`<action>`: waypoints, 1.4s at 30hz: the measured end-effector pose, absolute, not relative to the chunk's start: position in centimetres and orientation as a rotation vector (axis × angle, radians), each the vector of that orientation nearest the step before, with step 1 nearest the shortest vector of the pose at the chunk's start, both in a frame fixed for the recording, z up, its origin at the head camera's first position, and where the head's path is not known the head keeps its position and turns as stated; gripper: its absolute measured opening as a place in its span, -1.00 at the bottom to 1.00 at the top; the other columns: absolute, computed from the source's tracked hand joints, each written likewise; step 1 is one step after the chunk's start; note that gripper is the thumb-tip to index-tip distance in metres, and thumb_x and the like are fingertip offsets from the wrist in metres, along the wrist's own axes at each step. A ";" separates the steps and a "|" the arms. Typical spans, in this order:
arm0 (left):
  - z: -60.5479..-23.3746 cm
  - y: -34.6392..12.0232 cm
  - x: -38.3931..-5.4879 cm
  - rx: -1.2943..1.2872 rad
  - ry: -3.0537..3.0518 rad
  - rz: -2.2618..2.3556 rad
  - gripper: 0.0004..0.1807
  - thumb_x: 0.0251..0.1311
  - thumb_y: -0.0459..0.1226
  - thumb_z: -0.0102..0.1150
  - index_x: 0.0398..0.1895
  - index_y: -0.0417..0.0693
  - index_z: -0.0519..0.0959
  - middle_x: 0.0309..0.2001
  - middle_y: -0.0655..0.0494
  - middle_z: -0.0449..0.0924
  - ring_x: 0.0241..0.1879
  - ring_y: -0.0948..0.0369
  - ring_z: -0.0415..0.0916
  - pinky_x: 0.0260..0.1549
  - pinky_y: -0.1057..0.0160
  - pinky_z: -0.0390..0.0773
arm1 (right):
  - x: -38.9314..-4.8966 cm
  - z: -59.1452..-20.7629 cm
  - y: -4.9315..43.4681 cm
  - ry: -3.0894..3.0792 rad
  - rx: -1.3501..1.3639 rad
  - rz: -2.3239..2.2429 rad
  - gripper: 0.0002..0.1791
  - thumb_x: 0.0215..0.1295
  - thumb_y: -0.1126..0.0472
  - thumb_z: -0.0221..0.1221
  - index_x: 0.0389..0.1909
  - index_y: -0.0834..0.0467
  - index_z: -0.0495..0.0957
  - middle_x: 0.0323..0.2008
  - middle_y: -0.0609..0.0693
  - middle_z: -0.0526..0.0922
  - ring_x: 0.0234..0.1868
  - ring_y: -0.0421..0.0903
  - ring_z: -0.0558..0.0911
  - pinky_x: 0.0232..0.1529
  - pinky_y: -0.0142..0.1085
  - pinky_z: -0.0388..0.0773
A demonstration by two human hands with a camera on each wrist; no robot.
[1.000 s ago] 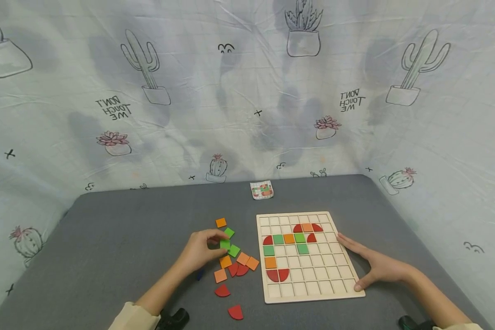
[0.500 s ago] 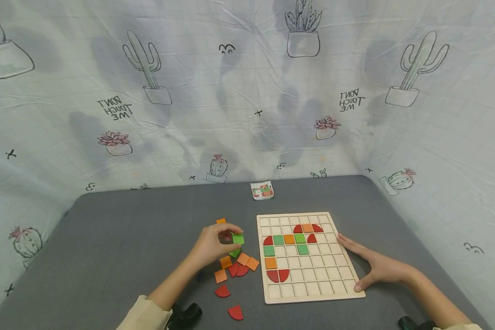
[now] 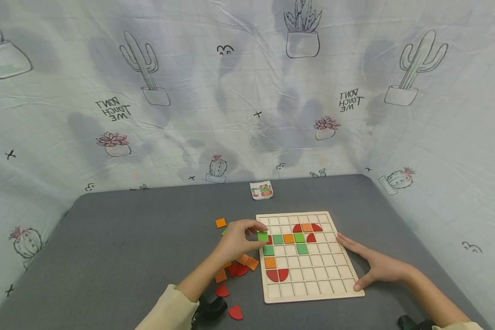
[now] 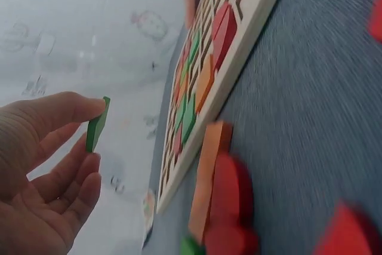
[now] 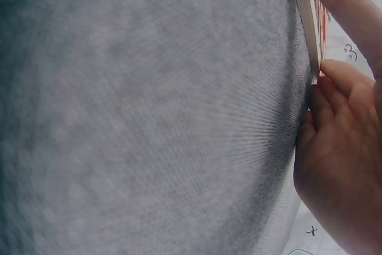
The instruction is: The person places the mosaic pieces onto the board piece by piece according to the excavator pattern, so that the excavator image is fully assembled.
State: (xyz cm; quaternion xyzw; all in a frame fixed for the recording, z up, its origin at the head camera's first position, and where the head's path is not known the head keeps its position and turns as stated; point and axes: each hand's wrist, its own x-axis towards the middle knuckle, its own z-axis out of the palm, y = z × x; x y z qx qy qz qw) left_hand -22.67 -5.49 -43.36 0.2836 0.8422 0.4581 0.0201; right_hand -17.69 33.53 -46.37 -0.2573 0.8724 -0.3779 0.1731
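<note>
My left hand pinches a green square tile between thumb and fingertips, above the upper left edge of the wooden grid board. The left wrist view shows the same green tile edge-on, tilted in the air. Red quarter-circles, orange squares and green squares sit in several cells, among them a red quarter-circle and an orange square. My right hand rests along the board's right edge, fingers straight, thumb at the near right corner. In the right wrist view the right hand touches the board's side.
Left of the board, loose tiles lie on the grey table, including an orange square and a red quarter-circle. My left hand partly hides the pile. A small pattern card lies behind the board. A printed cloth hangs behind the table.
My left hand has lifted the green tile from the loose pile and carried it right to the board's left edge. My right hand has stayed in place.
</note>
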 end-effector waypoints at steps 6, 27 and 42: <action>-43.3 -1.3 -23.3 0.936 2.580 1.356 -0.72 0.00 -0.30 0.34 -0.17 -0.10 0.63 -0.22 0.14 0.64 -0.24 0.13 0.53 -0.28 0.33 0.50 | -17.8 -46.3 33.6 2.482 -0.690 -1.045 0.23 -0.19 0.10 0.45 0.45 0.10 -0.15 0.44 0.20 -0.19 0.22 -0.73 -0.19 0.14 -0.52 0.08; -44.7 9.5 -25.8 1.023 2.678 0.927 -0.79 0.03 -0.23 0.32 -0.21 0.07 0.65 -0.30 0.29 0.63 -0.39 0.46 0.45 -0.36 0.52 0.41 | -17.9 -46.5 33.9 2.468 -0.720 -1.050 0.22 -0.16 0.10 0.43 0.45 0.10 -0.16 0.43 0.25 -0.20 0.25 -0.69 -0.21 0.15 -0.51 0.08; -45.4 10.9 -26.0 1.008 2.787 0.765 -0.72 0.01 -0.11 0.33 -0.15 0.17 0.66 -0.24 0.33 0.64 -0.25 0.44 0.52 -0.28 0.51 0.45 | -17.9 -46.1 33.7 2.474 -0.707 -1.049 0.22 -0.17 0.08 0.44 0.45 0.10 -0.16 0.42 0.27 -0.19 0.25 -0.67 -0.21 0.17 -0.48 0.09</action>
